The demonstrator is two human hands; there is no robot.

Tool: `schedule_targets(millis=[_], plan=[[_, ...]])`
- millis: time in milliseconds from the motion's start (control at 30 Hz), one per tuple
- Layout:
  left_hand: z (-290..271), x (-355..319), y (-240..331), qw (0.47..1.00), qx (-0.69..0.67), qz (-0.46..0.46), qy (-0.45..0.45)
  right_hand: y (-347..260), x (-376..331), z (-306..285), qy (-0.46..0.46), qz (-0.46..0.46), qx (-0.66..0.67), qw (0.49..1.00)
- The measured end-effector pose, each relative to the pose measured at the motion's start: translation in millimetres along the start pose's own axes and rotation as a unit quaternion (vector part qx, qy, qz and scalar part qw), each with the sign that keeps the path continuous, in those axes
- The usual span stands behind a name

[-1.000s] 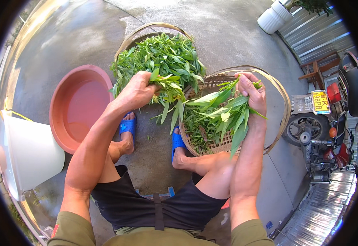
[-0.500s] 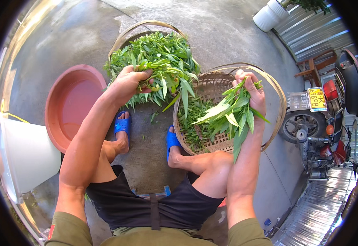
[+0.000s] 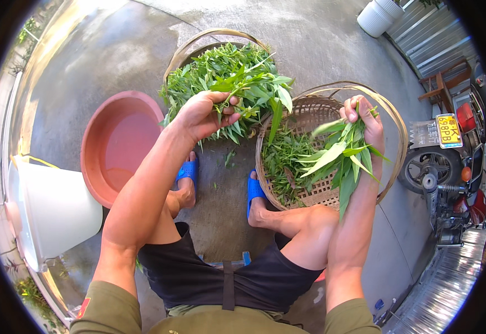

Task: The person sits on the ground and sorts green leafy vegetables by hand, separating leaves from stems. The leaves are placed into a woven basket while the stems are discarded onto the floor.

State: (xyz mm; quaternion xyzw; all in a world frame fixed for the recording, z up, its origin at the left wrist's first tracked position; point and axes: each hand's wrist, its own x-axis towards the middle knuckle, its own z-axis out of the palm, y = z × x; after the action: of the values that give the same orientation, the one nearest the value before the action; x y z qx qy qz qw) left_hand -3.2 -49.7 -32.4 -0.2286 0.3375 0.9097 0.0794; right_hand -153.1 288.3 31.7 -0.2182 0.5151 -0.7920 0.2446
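Observation:
My left hand is closed around a few leafy green stems, above the near side of a basket heaped with the same greens. In my right hand is a bunch of long-leaved greens, its leaves hanging down along my wrist and its stem ends at my fingers. This hand is raised over the right side of a woven bamboo basket. Inside that basket lie loose, smaller leafy sprigs, mostly on its left side.
A reddish-brown plastic basin stands left of my feet, beside a white bucket. Both baskets have tall hoop handles. At the right are a parked motorcycle and a wooden chair. A white planter is at the far right.
My view has turned so the scene sits further right. My left hand's fingers have loosened somewhat around its stems; my right hand keeps its bunch raised over the bamboo basket.

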Motion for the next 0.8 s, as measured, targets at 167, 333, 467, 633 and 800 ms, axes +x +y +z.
schedule_targets(millis=[167, 333, 467, 633, 800], plan=[[-1, 10, -3, 0.997, 0.046, 0.042, 0.051, 0, 2, -11, -0.031, -0.057, -0.001, 0.998], [19, 19, -42, 0.962, 0.182, 0.119, 0.165, -6, -5, -5, -0.013, -0.012, 0.113, 0.993], [48, 32, -107, 0.923, 0.341, 0.118, -0.135, -19, -7, 0, 0.002, -0.049, 0.049, 0.998], [14, 75, -185, 0.771, 0.606, 0.16, -0.116, -27, -21, 29, 0.077, -0.061, -0.045, 0.994], [-52, 92, -263, 0.886, 0.451, 0.006, 0.112, -35, -28, 10, 0.204, -0.148, -0.168, 0.953]])
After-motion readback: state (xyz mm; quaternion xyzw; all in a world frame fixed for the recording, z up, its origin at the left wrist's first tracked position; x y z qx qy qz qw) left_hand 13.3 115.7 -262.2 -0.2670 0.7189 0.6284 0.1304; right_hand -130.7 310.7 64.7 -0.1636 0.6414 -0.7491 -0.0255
